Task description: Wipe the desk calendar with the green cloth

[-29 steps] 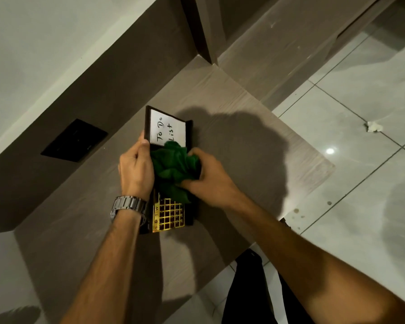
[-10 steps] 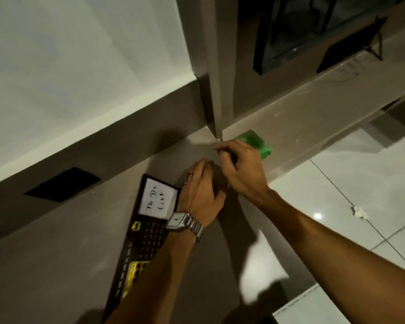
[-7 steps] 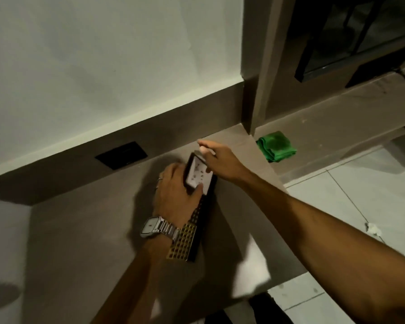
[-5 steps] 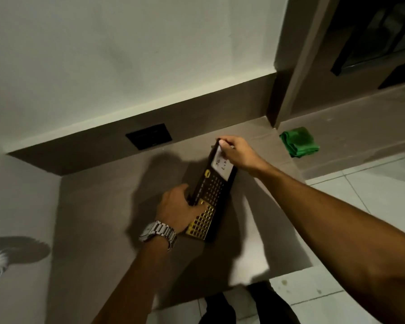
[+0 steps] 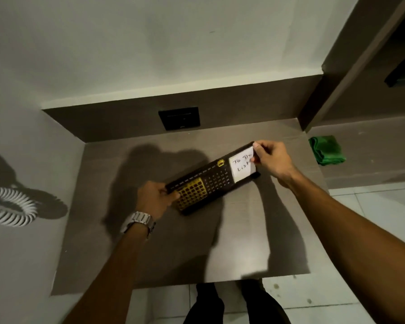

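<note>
- A coiled white cord (image 5: 8, 206) hangs on the side wall, well to the left of both hands.
- The left hand (image 5: 153, 199), with a metal watch (image 5: 139, 220) at the wrist, closes its fingers on the left end of the desk calendar (image 5: 211, 181), thumb on the gold grid.
- A dark wall plate (image 5: 179, 118) sits on the back panel, beyond the left hand and above the desk (image 5: 150, 242).
- The calendar runs slantwise between the two hands, its right end farther back; whether it touches the desk I cannot tell.
- The right hand (image 5: 270, 160) pinches the calendar's right end at the white note (image 5: 242, 167) reading "To Do List".
- The green cloth (image 5: 326, 150) lies folded on the lower ledge (image 5: 372, 146), just right of the right hand and apart from it.
</note>
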A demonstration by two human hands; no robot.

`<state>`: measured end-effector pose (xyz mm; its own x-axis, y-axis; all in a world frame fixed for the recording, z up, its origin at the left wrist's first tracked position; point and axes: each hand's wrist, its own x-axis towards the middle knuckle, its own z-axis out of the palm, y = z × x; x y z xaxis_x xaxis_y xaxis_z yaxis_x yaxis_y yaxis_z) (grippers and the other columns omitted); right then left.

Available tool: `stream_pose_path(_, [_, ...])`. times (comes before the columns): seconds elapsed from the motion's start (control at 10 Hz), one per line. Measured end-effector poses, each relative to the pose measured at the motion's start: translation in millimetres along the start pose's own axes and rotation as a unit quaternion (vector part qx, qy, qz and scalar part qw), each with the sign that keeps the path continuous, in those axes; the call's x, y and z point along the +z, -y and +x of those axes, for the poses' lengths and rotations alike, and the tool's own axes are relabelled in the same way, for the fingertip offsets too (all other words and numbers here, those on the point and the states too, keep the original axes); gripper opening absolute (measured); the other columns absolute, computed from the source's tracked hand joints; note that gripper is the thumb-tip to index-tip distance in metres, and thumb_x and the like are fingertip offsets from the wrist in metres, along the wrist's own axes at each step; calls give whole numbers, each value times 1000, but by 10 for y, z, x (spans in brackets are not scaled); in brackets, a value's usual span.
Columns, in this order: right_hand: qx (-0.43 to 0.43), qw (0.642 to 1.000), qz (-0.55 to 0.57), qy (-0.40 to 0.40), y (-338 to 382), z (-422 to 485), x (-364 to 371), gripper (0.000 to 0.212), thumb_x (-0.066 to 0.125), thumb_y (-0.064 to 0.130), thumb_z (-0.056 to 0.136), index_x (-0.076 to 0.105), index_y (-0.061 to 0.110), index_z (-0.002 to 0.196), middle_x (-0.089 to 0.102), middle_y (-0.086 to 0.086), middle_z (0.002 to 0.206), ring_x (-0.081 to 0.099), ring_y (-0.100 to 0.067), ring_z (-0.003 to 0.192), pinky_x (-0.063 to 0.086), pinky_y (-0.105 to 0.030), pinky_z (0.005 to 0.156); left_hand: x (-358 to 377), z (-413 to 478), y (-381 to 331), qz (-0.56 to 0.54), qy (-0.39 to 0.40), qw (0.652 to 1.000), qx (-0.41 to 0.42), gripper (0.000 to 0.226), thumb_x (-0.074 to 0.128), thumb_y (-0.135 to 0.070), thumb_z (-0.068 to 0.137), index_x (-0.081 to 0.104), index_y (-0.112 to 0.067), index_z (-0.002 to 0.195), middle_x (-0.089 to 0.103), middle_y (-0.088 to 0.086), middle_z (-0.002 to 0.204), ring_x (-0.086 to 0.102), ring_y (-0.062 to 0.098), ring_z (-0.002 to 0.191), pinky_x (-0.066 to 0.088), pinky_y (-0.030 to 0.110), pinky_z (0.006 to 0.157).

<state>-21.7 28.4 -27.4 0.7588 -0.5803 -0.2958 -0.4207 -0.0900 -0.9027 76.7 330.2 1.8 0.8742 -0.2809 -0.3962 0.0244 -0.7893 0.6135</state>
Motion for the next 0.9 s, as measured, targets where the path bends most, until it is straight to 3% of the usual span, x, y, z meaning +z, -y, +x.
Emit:
stream_pose_path(0.1, [-3,1000,25,11,-80,-206,105,21,53,25,102,71,15,98,78,-3,93,76,-12,85,62,-30,70,-173,177,88,-4,-49,999,6,17,82,-12,76,76,2,84,68,15,66,62,21,60,59,39,71])
stream_pose_path(0.3, [-6,998,55,-16,-134,-395,253,17,56,16,100,69,19,91,76,1,93,74,-10,87,62,-25,68,-262,356,152,-7,-61,998,20,16,81,-10,76,76,0,88,72,16,72,68,27,71,59,40,75])
stream_pose_path(0.5, [10,998,63,-26,-132,-390,272,14,56,16,101,69,17,94,75,4,95,74,-6,84,60,-20,63,-193,323,215,-44,-86,994,42,23,80,-6,76,75,-1,98,76,18,84,63,16,64,60,39,79])
stream_pose_path(0.7, [-3,997,76,-33,-153,-421,281,19,55,14,101,69,21,89,75,8,90,74,-2,83,59,-18,61,-171,348,216,-41,-97,993,55,20,79,-7,78,76,-4,97,70,7,73,63,15,65,61,43,80])
stream_pose_path(0.8, [14,997,69,-27,-141,-405,260,14,56,15,101,69,13,98,75,1,96,75,-9,87,59,-19,63,-178,323,192,-38,-92,994,48,21,79,-8,77,76,-4,98,73,9,77,65,17,67,61,46,81])
stream_pose_path(0.9, [17,996,69,-46,-102,-442,255,18,56,21,101,66,14,113,73,1,102,73,-16,93,59,-19,60,-213,274,146,-5,-79,995,66,29,82,-27,75,76,-15,101,72,0,80,66,21,84,56,47,89])
